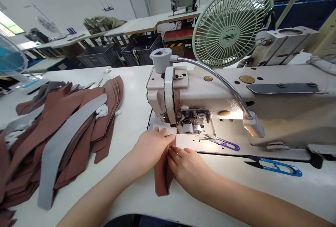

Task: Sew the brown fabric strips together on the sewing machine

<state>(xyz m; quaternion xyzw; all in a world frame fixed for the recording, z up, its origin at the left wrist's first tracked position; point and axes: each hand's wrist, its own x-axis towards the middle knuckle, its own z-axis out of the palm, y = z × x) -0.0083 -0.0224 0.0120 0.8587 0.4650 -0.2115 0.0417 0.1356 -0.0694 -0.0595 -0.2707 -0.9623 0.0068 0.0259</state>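
Note:
A narrow reddish-brown fabric piece [162, 178] lies on the white table in front of the sewing machine head [181, 94], its far end running under the presser foot [191, 127]. My left hand [152, 146] presses on its left side with fingers together, holding it and a small white piece near the needle. My right hand [187, 165] pinches the fabric's right edge, fingers closed on it.
A large pile of brown and grey cut pieces [60, 132] covers the table's left. Purple snips [225, 144] lie on the machine bed, blue snips [278, 166] at right. A green fan [232, 23] and a gooseneck lamp [252, 122] stand behind.

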